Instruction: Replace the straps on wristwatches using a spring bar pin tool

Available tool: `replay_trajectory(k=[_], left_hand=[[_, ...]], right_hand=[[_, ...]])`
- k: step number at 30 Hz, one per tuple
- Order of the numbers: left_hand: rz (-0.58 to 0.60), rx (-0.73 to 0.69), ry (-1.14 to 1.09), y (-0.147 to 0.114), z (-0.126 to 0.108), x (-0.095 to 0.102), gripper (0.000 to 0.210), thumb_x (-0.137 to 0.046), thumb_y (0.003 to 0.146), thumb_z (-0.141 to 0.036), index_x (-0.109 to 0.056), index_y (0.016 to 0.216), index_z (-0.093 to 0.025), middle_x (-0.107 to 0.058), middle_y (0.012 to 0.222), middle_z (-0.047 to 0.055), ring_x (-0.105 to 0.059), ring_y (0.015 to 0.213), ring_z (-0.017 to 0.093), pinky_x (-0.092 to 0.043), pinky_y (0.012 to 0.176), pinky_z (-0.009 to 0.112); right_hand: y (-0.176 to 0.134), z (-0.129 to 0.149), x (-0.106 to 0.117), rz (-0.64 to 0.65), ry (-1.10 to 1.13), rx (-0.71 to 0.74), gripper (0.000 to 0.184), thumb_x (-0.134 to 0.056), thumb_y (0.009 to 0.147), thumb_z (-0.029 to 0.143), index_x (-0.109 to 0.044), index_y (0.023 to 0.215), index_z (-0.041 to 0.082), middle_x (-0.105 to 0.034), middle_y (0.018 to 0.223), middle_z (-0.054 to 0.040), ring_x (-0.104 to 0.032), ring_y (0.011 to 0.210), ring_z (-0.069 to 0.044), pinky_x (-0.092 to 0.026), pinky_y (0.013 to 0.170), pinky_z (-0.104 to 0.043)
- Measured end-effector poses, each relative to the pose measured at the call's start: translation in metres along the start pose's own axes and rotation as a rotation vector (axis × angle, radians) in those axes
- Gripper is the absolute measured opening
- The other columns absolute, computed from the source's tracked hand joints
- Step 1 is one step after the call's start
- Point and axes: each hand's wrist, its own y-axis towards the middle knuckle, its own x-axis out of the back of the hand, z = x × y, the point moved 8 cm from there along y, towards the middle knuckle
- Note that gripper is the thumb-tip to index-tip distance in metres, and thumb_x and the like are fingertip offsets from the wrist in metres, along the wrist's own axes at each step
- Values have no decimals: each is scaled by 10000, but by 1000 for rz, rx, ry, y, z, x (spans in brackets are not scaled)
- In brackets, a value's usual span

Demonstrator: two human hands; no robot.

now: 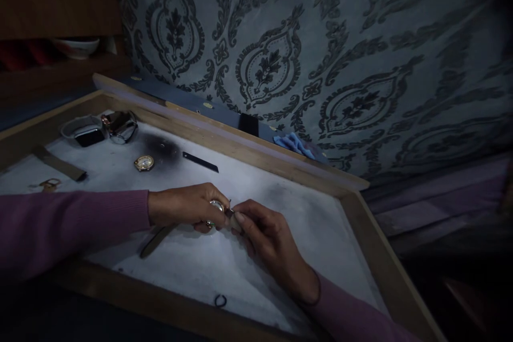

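Over the middle of the white board, my left hand (192, 206) grips a round gold-rimmed wristwatch (215, 208) between thumb and fingers. A dark olive strap (154, 241) sticks out below that hand toward the lower left; I cannot tell if it is joined to the watch. Close against the watch, my right hand (262, 230) pinches a small dark piece (230, 214) that looks like a strap end. Its fingers hide most of it. Nearby lie a loose watch head with a gold case (144, 163) and a flat black blade-like strip (200, 162).
A raised wooden frame (371, 262) borders the board. At the back left are a square-faced watch (88, 136) and another wristwatch (120, 125). An olive strap (60, 163) and a gold buckle (49, 184) lie left. A small black ring (220, 301) sits near the front edge.
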Motion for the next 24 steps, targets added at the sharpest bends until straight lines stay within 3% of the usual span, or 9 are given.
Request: replay_trajectory(k=[17, 24], left_hand=[[52, -13, 4, -1, 4, -3, 100, -608, 696, -256, -568, 681, -166, -413, 496, -78, -308, 449, 73, -215, 456, 224], [58, -15, 44, -2, 5, -3, 133, -615, 701, -281, -557, 670, -165, -419, 503, -71, -320, 460, 76, -225, 459, 221]], right_hand=[[1, 23, 0, 35, -192, 191, 199, -491, 920, 157, -637, 785, 143, -501, 596, 28, -412, 508, -85, -351, 488, -197], [1, 25, -1, 63, -201, 193, 212, -484, 916, 136, -640, 774, 143, -496, 599, 27, -418, 517, -88, -357, 493, -195]])
